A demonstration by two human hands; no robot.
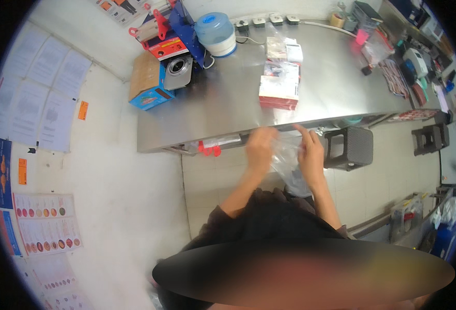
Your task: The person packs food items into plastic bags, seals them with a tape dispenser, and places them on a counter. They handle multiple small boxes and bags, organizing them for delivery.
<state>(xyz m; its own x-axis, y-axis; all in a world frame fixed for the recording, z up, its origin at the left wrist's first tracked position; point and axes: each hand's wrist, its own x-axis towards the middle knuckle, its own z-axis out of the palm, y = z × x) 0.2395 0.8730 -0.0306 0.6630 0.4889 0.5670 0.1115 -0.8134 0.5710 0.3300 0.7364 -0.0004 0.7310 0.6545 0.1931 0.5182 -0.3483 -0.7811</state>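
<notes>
A clear plastic bag (290, 162) hangs between my two hands, just in front of the edge of a stainless steel counter (228, 93). My left hand (262, 149) is blurred, its fingers curled at the bag's upper left side. At the bag's right side is my right hand (311, 155), with its index finger raised; whether its other fingers pinch the plastic cannot be told. Beyond the bag, a white and red box (278, 91) lies on the counter, with more packets in plastic (280, 48) behind it.
A blue cardboard box (150, 91), a red and blue sealing machine (169, 48) and a water jug (214, 33) stand at the counter's left. A dark plastic stool (350, 149) is right of my hands. Tools and packets crowd the far right. A wall with posters rises at left.
</notes>
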